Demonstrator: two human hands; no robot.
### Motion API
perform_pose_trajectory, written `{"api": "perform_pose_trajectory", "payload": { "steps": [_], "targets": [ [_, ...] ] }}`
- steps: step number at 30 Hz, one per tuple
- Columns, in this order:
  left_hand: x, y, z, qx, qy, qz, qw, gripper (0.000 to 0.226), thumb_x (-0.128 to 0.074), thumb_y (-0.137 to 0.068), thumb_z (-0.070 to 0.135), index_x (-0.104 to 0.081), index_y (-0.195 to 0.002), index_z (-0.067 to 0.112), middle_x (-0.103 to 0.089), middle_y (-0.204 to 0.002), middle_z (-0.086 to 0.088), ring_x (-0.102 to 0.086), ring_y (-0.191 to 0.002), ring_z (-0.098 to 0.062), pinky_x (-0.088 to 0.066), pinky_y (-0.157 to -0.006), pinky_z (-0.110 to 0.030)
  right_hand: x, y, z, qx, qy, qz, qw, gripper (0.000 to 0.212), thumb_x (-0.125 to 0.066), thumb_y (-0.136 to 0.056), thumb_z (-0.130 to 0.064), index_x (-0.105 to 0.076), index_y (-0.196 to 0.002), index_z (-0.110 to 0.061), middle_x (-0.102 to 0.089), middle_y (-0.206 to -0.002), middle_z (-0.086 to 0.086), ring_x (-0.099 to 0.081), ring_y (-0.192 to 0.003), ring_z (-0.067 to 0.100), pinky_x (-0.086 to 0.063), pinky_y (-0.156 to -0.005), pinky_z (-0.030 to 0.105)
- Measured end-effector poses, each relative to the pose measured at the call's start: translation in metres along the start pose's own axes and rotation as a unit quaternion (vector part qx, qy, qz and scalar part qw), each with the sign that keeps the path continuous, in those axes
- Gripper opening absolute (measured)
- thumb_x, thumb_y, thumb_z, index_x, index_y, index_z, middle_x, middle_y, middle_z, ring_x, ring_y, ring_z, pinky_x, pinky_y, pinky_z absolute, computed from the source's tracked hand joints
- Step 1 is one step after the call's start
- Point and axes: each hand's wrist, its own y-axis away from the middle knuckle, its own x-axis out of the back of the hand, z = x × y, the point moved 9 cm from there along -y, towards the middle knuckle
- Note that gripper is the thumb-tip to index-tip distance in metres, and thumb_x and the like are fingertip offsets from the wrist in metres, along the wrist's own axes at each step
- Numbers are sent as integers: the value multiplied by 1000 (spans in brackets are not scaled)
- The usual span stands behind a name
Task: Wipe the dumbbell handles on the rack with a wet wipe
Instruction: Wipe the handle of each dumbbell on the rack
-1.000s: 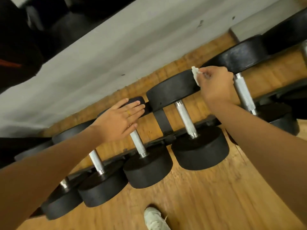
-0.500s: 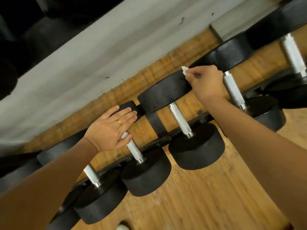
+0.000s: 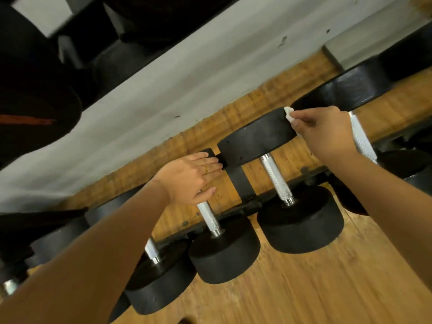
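Observation:
Several black dumbbells with knurled silver handles lie side by side on a low black rack [image 3: 240, 181]. My right hand [image 3: 327, 134] pinches a small white wet wipe [image 3: 289, 114] against the far head of the middle dumbbell [image 3: 257, 139], just left of another dumbbell's handle [image 3: 362, 139]. The middle dumbbell's handle [image 3: 275, 178] is bare. My left hand [image 3: 190, 177], fingers straight with a ring on one, rests on the upper end of the neighbouring dumbbell's handle [image 3: 209, 217], covering it.
A wooden floor [image 3: 315, 288] runs under and in front of the rack. A grey wall base [image 3: 163, 83] lies behind it. Dark gym equipment [image 3: 35, 94] fills the upper left. More dumbbells continue at the lower left [image 3: 154, 251] and upper right [image 3: 355, 90].
The view shifted slightly. My right hand stays at the far dumbbell head with the wipe. My left hand keeps resting on the neighbouring handle.

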Motion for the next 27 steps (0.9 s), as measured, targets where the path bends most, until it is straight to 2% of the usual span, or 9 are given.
{"api": "perform_pose_trajectory", "payload": {
  "steps": [4, 6, 8, 9, 15, 19, 21, 24, 27],
  "targets": [
    [4, 1, -3, 7, 3, 21, 1000, 52, -41, -100, 39, -75, -124, 7, -71, -129, -9, -64, -127, -25, -38, -118, -41, 0, -10, -9, -6, 22, -8, 1000, 22, -68, -96, -26, -76, -114, -16, -72, -108, 15, -63, -102, 26, -32, -69, -4],
    [3, 1, -3, 7, 5, 15, 1000, 52, -41, -100, 38, -75, -124, 8, -71, -129, -9, -63, -127, -25, -37, -118, -42, -1, -12, -20, 4, 23, 2, 1000, 21, -66, -97, -26, -76, -113, -17, -71, -111, 14, -56, -110, 29, -36, -75, 0],
    [2, 2, -3, 7, 6, 4, 1000, 52, -40, -100, 39, -74, -125, 8, -71, -130, -9, -63, -129, -24, -34, -119, -41, 0, -11, -27, -1, 18, 20, 1000, 22, -64, -98, -25, -75, -117, -18, -69, -116, 13, -48, -118, 30, -43, -93, 25],
    [2, 2, -3, 8, 7, 2, 1000, 53, -39, -101, 39, -74, -126, 8, -71, -130, -9, -62, -129, -24, -34, -120, -41, 2, -9, -27, -11, 11, 27, 1000, 23, -63, -99, -24, -74, -119, -17, -68, -118, 13, -47, -118, 28, -42, -94, 29],
    [3, 2, -3, 5, 2, 7, 1000, 52, -40, -101, 39, -74, -125, 8, -71, -129, -8, -63, -128, -23, -33, -119, -40, 5, -1, -23, -14, -16, 44, 999, 24, -64, -98, -20, -74, -118, -10, -71, -108, 10, -47, -84, 5, -30, -71, -3],
    [4, 3, -2, 5, 7, 25, 1000, 51, -42, -101, 39, -74, -125, 8, -71, -129, -9, -63, -128, -24, -35, -119, -40, 3, 15, -12, -4, -18, 55, 998, 22, -67, -97, -21, -76, -114, -13, -75, -101, 7, -66, -94, 19, -38, -70, 8],
    [3, 3, -3, 3, 7, 32, 999, 50, -42, -101, 39, -74, -125, 8, -71, -130, -9, -63, -129, -24, -34, -120, -40, -1, 12, -11, -8, -8, 55, 998, 22, -64, -99, -23, -76, -115, -16, -74, -100, 8, -61, -91, 18, -39, -72, 18],
    [2, 2, -3, 1, 11, 40, 999, 49, -43, -100, 37, -75, -123, 8, -71, -129, -8, -63, -128, -24, -35, -120, -40, -3, -2, -18, -26, 11, 41, 999, 24, -57, -103, -22, -75, -118, -18, -69, -112, 11, -36, -94, 13, -31, -76, 21],
    [3, 3, -6, 6, 23, 42, 999, 49, -42, -100, 37, -75, -122, 8, -72, -128, -8, -64, -127, -24, -38, -118, -41, -5, -3, -20, -28, 12, 51, 998, 25, -56, -103, -22, -73, -121, -18, -68, -117, 12, -43, -102, 23, -25, -74, 15]
  ]
}}
